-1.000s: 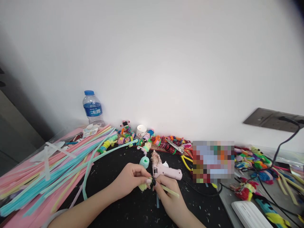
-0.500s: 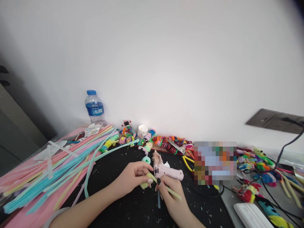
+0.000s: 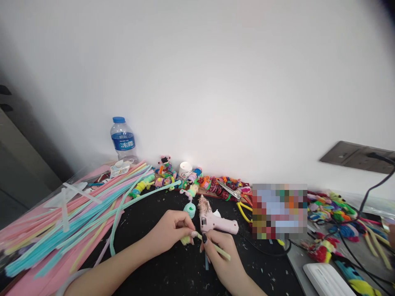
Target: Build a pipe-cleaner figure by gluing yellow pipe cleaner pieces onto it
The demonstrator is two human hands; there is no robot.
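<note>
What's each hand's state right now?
Left hand: closed, holding the yellow bundle.
Right hand: closed, fingers holding the yellow strip.

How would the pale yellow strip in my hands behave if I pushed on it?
The pale yellow strip looks mildly stiff, since its free end sticks out straight past the right hand. Being thin, it's probably light. Its matte surface suggests it likely won't be slippery.

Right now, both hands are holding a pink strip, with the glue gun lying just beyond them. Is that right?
Not the colour: the head view shows that the strip held by the left hand and right hand is pale yellow. The glue gun does lie just beyond them.
</note>
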